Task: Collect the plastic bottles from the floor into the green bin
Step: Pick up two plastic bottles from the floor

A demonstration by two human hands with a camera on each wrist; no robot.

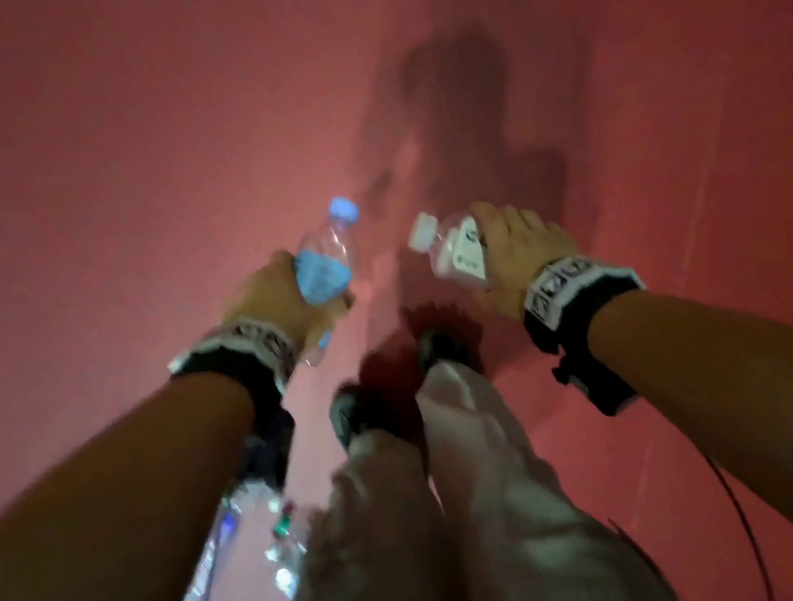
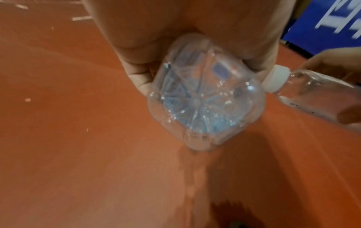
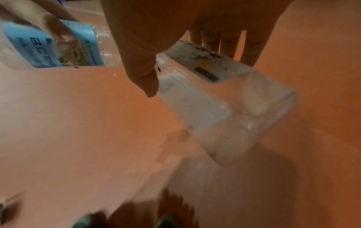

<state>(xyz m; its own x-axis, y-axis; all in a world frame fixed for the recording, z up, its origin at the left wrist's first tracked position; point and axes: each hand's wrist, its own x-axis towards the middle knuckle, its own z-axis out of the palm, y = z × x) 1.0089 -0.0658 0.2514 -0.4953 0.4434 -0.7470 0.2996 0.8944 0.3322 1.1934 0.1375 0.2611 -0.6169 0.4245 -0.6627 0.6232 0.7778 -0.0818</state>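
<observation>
Clear thin plastic is what both hands carry above the red floor. The left hand is wrapped round the middle of a blue-capped bottle, fingers curled over its pale blue label, cap pointing away from the person. The left wrist view looks straight at its ribbed, star-shaped base, which looks empty. The right hand grasps a white-capped bottle from above, thumb on one flat side and fingers on the other; the right wrist view shows a squarish body with a white label. The two bottles are held near each other, the caps close but apart, in front of the person's shoes.

More bottles lie on the floor at the near left, beside the person's trouser leg. The green bin is not in any view, so how far it stands cannot be told.

Both bottles look very light and seemingly empty, so weight is probably no concern. The walls are likely soft enough to dent and crackle under a hard squeeze, and smooth enough to slip if held loosely. The labelled mid-body is likely the best place to hold, as the paper or film gives some friction; the neck under the cap is stiffer and would suit a two-finger pinch if more bottles must be carried at once. The squarish bottle's flat sides should sit steadier in the palm than the round one.
</observation>
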